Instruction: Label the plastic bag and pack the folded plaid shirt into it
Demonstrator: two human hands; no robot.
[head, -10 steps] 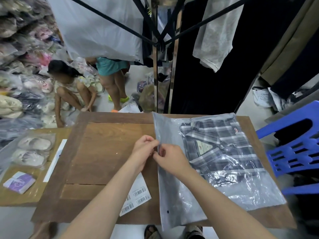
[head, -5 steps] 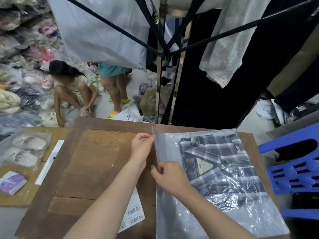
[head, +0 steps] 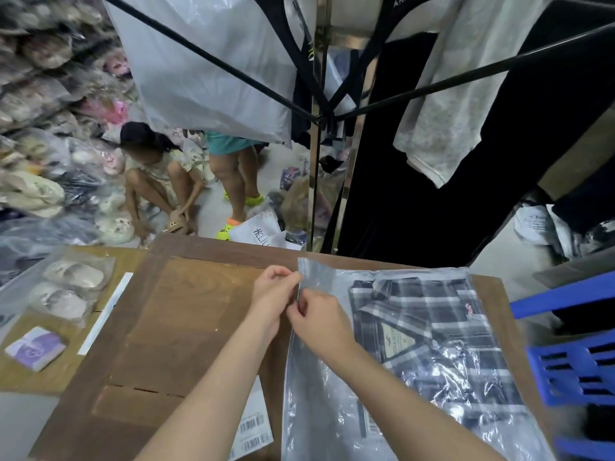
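A clear plastic bag (head: pixel 332 404) lies flat on the right half of the brown wooden table (head: pixel 186 327). Inside it sits the folded plaid shirt (head: pixel 432 331), grey, white and dark, with a paper tag at the collar. My left hand (head: pixel 274 294) pinches the bag's left edge near its far corner. My right hand (head: pixel 316 321) pinches the same edge just below it, so both hands are closed on the bag's opening strip. A sheet of barcode labels (head: pixel 253 434) lies under my left forearm at the table's near edge.
A bagged pair of beige slippers (head: pixel 63 284), a white strip (head: pixel 104 314) and a purple packet (head: pixel 35 347) lie on a lower surface to the left. A blue plastic chair (head: pixel 572 361) stands at the right. Two people are on the floor beyond the table. Hanging clothes fill the back.
Both hands have slid along the bag's left edge toward its far corner, the right hand closing up behind the left. The camera has tilted up, so the table sits lower in view.
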